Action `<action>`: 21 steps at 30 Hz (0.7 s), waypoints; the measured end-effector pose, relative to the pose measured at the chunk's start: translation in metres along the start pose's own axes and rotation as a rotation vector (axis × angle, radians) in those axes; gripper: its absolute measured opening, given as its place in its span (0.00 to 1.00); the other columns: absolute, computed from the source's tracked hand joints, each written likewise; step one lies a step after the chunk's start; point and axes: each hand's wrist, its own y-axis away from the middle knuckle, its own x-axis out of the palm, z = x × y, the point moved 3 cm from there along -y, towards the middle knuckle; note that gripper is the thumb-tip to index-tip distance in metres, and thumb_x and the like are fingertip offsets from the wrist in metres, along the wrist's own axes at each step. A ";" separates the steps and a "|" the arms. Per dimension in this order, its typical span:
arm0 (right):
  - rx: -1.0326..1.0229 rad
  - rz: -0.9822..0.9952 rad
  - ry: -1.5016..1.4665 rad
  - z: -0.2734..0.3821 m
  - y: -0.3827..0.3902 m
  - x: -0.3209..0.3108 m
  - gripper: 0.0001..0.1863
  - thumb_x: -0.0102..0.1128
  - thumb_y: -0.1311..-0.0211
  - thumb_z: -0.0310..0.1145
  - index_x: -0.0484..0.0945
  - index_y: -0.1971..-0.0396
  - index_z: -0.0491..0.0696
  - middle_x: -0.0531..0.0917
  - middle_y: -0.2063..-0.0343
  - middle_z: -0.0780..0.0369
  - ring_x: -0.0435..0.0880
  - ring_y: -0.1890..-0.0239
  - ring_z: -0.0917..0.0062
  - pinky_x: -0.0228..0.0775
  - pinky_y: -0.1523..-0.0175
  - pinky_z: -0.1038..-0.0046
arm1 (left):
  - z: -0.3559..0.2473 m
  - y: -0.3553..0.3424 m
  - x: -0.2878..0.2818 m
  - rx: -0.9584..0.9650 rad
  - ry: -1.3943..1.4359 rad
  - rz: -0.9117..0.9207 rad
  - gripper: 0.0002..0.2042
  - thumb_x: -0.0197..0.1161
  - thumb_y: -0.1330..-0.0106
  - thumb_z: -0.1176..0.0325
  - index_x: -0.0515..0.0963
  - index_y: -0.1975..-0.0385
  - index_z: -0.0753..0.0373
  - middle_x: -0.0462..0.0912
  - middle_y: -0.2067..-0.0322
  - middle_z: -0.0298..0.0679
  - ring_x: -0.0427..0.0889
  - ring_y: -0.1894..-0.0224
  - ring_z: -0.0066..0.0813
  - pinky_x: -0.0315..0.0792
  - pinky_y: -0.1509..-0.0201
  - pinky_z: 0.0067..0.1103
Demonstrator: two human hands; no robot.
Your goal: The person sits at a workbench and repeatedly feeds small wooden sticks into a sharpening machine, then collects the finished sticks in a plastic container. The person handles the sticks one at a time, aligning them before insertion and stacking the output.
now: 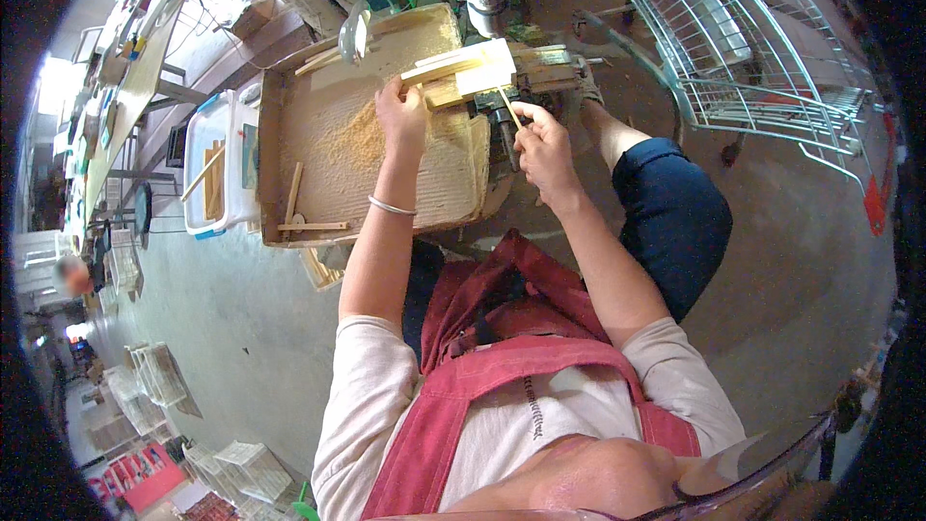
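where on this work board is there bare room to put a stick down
Free: the board below the left hand, between the sawdust and the right edge. Crowded: the top by the wood block, and the lower left corner with loose sticks.

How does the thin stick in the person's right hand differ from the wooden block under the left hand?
The thin stick is slender like a skewer; the wooden block is broad, thick and flat-sided. The stick is pinched in the right hand and slants upward toward the block; the block lies level across the machine, with the left hand pressed beside it. Both are pale, bare wood, above the sawdust-strewn cardboard tray.
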 end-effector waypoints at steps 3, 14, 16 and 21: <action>0.030 0.007 -0.019 0.002 0.001 -0.002 0.18 0.51 0.31 0.21 0.80 0.45 0.43 0.76 0.77 0.70 0.71 0.76 0.88 0.64 0.72 0.80 | -0.009 0.002 -0.001 0.215 0.021 -0.164 0.14 0.68 0.42 0.72 0.81 0.56 0.65 0.82 0.58 0.48 0.77 0.48 0.50 0.72 0.44 0.39; 0.049 0.015 0.013 0.006 0.006 -0.003 0.20 0.50 0.27 0.25 0.75 0.37 0.47 0.74 0.74 0.69 0.62 0.85 0.92 0.51 0.84 0.83 | -0.088 -0.004 0.041 0.866 -0.261 0.006 0.09 0.72 0.44 0.69 0.77 0.69 0.58 0.77 0.69 0.42 0.77 0.62 0.46 0.71 0.59 0.37; 0.061 0.012 -0.023 0.006 0.014 -0.004 0.20 0.50 0.26 0.25 0.74 0.37 0.47 0.74 0.74 0.69 0.62 0.85 0.92 0.50 0.84 0.84 | -0.085 -0.004 0.044 0.875 -0.223 -0.010 0.09 0.72 0.45 0.69 0.78 0.69 0.58 0.77 0.69 0.42 0.77 0.62 0.45 0.72 0.58 0.37; 0.132 -0.053 -0.244 0.027 0.048 -0.008 0.20 0.52 0.29 0.24 0.75 0.39 0.44 0.75 0.75 0.68 0.63 0.85 0.91 0.52 0.84 0.83 | -0.091 -0.001 0.049 0.925 -0.132 -0.057 0.09 0.72 0.47 0.71 0.78 0.70 0.59 0.77 0.69 0.41 0.77 0.62 0.45 0.72 0.58 0.36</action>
